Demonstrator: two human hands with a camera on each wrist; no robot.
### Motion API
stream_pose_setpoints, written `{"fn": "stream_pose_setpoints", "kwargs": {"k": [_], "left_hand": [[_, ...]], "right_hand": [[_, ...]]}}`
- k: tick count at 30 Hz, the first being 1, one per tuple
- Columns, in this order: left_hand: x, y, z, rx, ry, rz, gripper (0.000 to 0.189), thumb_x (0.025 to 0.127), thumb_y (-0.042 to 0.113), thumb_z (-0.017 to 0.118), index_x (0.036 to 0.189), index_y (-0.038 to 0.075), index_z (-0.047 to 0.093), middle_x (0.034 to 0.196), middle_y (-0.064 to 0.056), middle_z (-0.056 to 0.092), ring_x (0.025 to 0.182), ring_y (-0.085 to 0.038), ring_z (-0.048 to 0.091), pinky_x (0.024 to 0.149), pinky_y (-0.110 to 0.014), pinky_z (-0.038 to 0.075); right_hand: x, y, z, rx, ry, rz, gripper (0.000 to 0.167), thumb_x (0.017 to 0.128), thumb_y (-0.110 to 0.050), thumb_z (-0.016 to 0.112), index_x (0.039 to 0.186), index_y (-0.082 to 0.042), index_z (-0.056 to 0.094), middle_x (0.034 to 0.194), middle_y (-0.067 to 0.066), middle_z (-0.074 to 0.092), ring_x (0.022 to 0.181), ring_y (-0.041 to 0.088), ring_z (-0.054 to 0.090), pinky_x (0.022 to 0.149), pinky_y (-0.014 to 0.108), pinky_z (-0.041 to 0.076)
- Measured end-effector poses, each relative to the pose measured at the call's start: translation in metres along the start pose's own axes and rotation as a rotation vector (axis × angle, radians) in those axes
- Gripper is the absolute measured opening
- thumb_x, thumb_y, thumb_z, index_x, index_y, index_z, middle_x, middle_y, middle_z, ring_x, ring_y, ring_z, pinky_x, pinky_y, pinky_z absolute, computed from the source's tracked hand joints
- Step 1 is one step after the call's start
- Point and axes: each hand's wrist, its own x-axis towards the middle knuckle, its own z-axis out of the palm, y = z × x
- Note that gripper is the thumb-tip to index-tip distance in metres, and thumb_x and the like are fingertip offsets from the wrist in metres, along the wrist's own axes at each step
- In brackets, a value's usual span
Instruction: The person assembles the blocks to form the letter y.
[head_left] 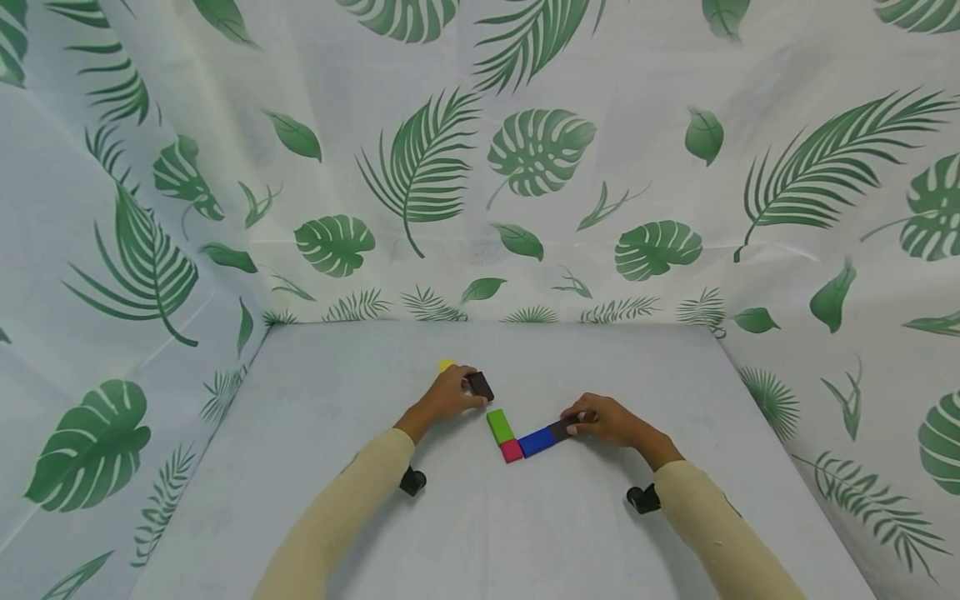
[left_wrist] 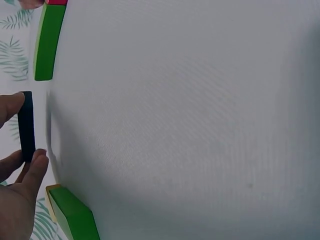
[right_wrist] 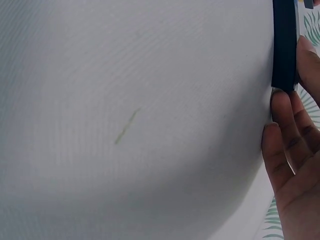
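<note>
Head | dark block (head_left: 481, 386) clamped between left fingers (head_left: 466, 370) | right fingers (head_left: 578, 406) pinching row-end block (head_left: 562, 429)

A white table (head_left: 487, 533) with a finely ribbed surface stretches back to a straight far edge, its sides narrowing with distance. Behind it rises a back wall (head_left: 480, 75) of white sheeting printed with green leaves: feathery fronds (head_left: 427, 167), broad split leaves (head_left: 542, 152) and small plain ones. A left wall (head_left: 45, 350) and a right wall (head_left: 877, 367) carry the same print, faintly creased. A thin green mark (right_wrist: 128, 126) lies on the tabletop, and the light is soft, with blurred grey shadows
</note>
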Motion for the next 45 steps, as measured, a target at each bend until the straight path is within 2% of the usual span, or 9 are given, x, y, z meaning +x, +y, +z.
{"fn": "stream_pose_setpoints", "kwargs": {"k": [6, 16, 28, 37, 45], "left_hand": [[0.0008, -0.0005, 0.0031, 0.041, -0.009, 0.004, 0.066, 0.088, 0.034, 0.078, 0.141, 0.002, 0.054, 0.131, -0.016, 0.058, 0.113, -0.024, 0.055, 0.103, -0.041, 0.047], [0.0035, 0.0001, 0.0075, 0.048, -0.032, 0.003, 0.065, 0.087, 0.033, 0.079, 0.139, 0.001, 0.055, 0.119, -0.014, 0.058, 0.1, -0.019, 0.054, 0.092, -0.037, 0.05], [0.0006, 0.0047, 0.0067, 0.05, -0.06, -0.006, 0.066, 0.085, 0.032, 0.081, 0.138, 0.001, 0.057, 0.115, -0.012, 0.058, 0.099, -0.018, 0.054, 0.091, -0.036, 0.049], [0.0001, 0.005, 0.008, 0.051, -0.077, -0.043, 0.066, 0.085, 0.035, 0.08, 0.138, 0.003, 0.057, 0.114, -0.011, 0.057, 0.099, -0.018, 0.052, 0.091, -0.037, 0.049], [0.0001, 0.0033, 0.0079, 0.052, -0.098, -0.009, 0.065, 0.086, 0.036, 0.079, 0.138, 0.003, 0.057, 0.117, -0.012, 0.059, 0.1, -0.019, 0.053, 0.092, -0.036, 0.049]], "right_hand": [[-0.001, 0.0, -0.0006, 0.006, -0.003, 0.005, 0.032, 0.091, -0.022, 0.074, 0.122, -0.014, 0.071, 0.116, 0.003, 0.066, 0.099, 0.016, 0.057, 0.084, 0.033, 0.048], [-0.0026, 0.0007, -0.001, 0.01, -0.003, -0.021, 0.032, 0.092, -0.02, 0.073, 0.122, -0.012, 0.07, 0.117, 0.005, 0.066, 0.1, 0.017, 0.057, 0.084, 0.031, 0.048], [-0.0028, -0.0001, -0.0011, 0.003, -0.003, -0.03, 0.032, 0.092, -0.02, 0.074, 0.123, -0.012, 0.07, 0.117, 0.005, 0.066, 0.101, 0.017, 0.058, 0.084, 0.031, 0.048], [-0.0012, 0.0006, -0.0001, -0.006, 0.001, -0.013, 0.032, 0.091, -0.021, 0.074, 0.122, -0.013, 0.07, 0.116, 0.004, 0.066, 0.1, 0.017, 0.058, 0.085, 0.034, 0.048], [-0.0021, -0.0023, -0.0005, -0.01, -0.003, -0.01, 0.032, 0.092, -0.02, 0.074, 0.122, -0.012, 0.07, 0.116, 0.005, 0.065, 0.101, 0.018, 0.058, 0.086, 0.036, 0.048]]}}
